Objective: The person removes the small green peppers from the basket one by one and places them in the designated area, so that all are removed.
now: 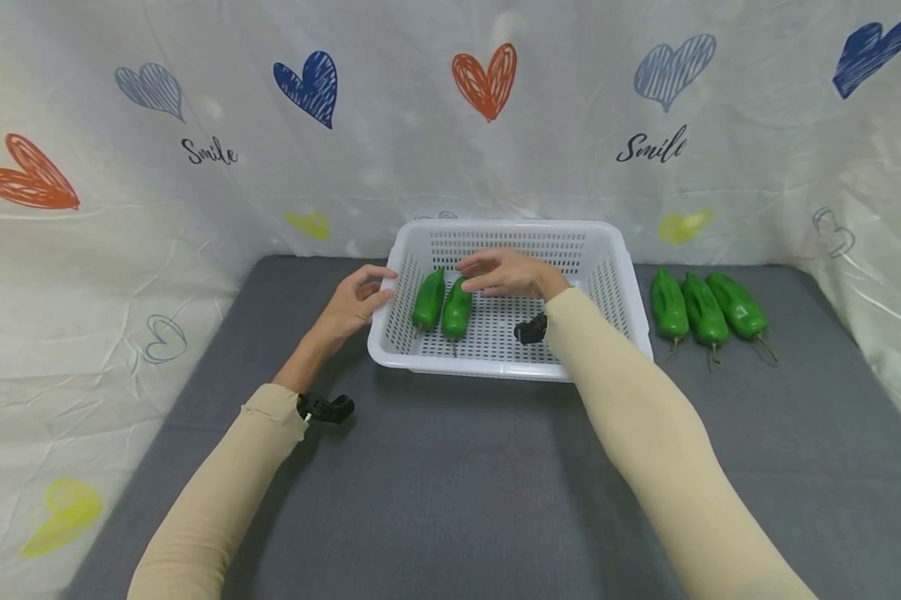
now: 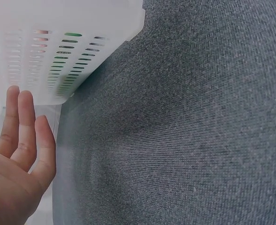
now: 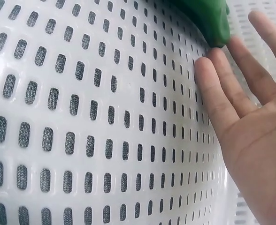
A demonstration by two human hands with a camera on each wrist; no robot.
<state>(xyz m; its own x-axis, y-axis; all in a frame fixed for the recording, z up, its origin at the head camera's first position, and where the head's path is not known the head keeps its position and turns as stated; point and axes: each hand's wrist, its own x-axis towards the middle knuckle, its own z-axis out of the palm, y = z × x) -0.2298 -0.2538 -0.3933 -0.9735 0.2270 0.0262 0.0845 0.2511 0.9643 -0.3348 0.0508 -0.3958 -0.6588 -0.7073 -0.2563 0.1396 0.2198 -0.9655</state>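
Observation:
A white perforated plastic basket [image 1: 495,369] stands at the back of the grey table. Inside it, toward the left end, two green peppers [image 1: 429,302] lie side by side. My right hand [image 1: 513,273] reaches over the basket, fingers extended, fingertips right at the top of the inner pepper [image 1: 457,312]. In the right wrist view those fingers [image 3: 218,91] are straight beside the pepper's end [image 3: 215,28]. My left hand [image 1: 351,304] is at the basket's left rim, fingertips against it. From the left wrist, its fingers [image 2: 27,126] look loosely straight by the basket wall [image 2: 58,61].
Three more green peppers [image 1: 703,310] lie in a row on the table right of the basket, stems toward me. A white curtain [image 1: 405,125] printed with hearts hangs close behind the basket. The grey cloth [image 1: 450,483] covers the table in front.

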